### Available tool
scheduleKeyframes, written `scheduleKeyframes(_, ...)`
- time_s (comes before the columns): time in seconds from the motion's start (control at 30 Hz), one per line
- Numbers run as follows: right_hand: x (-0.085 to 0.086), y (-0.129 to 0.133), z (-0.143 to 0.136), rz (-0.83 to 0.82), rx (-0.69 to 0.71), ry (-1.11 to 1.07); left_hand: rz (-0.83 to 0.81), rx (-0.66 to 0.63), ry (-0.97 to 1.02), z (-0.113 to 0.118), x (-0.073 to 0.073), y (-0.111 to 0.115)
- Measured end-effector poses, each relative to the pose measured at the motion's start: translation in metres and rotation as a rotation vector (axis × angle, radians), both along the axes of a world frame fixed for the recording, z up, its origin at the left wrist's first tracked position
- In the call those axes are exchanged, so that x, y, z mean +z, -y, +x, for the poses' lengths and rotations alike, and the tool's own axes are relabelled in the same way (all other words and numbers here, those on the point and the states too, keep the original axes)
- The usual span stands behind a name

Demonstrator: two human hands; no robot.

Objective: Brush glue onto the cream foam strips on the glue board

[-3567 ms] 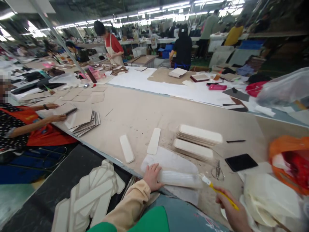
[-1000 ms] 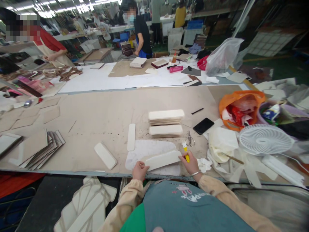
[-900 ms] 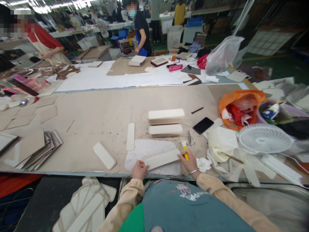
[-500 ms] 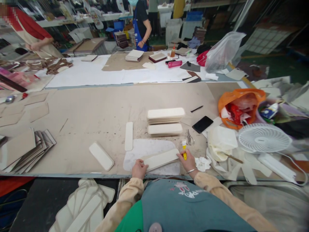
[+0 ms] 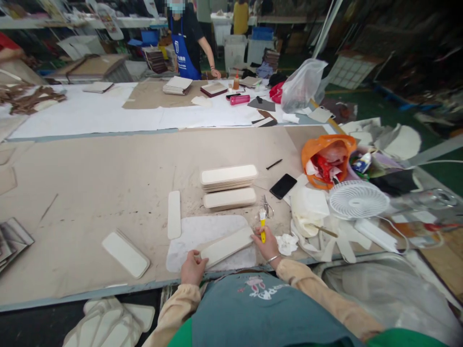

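A long cream panel (image 5: pixel 227 248) with rounded corners lies slanted over a pale sheet (image 5: pixel 213 226) at the table's front edge. My left hand (image 5: pixel 193 268) is closed on its left end, thumb and fingers pinching the edge. At the other end, my right hand (image 5: pixel 267 245) touches the panel's corner with its fingertips while keeping a yellow-handled brush (image 5: pixel 263 233) upright in its grip. Just beyond lie two stacks of similar panels, a taller stack (image 5: pixel 228 176) behind a lower stack (image 5: pixel 229 198). A single narrow strip (image 5: pixel 174 214) lies left of the sheet.
Small scissors (image 5: pixel 268 207), a black phone (image 5: pixel 283 186) and crumpled tissue (image 5: pixel 287 244) lie on the right, near a white fan (image 5: pixel 359 200) and an orange bag (image 5: pixel 307 154). More panels (image 5: pixel 126 253) rest at left. Across the table stands a person in a blue apron (image 5: pixel 185 58).
My view has swung right, so the scene sits further left. Both hands keep hold of the panel, which looks little changed. The person opposite has put a hand down on the far table.
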State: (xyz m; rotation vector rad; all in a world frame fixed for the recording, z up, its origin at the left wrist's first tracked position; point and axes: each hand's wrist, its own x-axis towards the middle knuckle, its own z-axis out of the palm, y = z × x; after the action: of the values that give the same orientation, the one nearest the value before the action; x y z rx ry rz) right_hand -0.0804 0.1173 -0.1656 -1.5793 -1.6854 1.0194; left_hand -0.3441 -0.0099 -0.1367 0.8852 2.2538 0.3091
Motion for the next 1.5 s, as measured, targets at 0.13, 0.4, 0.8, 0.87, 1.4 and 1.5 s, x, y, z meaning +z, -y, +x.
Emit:
scheduleKeyframes(0.13,0.004,-0.001,-0.006,-0.037,0.008,-0.008,-0.002,-0.01,0.004,0.0,0.002,-0.001)
scheduleKeyframes(0.4,0.001,0.0,-0.011,-0.097,-0.066,-0.162,-0.009,-0.07,0.005,-0.001,0.003,0.001)
scheduleKeyframes(0.8,0.082,0.025,0.008,-0.12,-0.001,-0.484,0.598,-0.612,0.009,0.017,0.047,-0.052)
scheduleKeyframes(0.87,0.106,0.024,0.012,-0.133,0.05,-0.523,0.604,-0.735,0.112,0.028,0.06,-0.073)
scheduleKeyframes(1.4,0.221,-0.038,0.052,0.078,0.112,-0.522,0.624,-0.679,0.718,0.118,0.138,-0.138)
scheduleKeyframes(1.5,0.234,-0.049,0.056,0.104,0.148,-0.51,0.648,-0.632,0.789,0.126,0.15,-0.139)
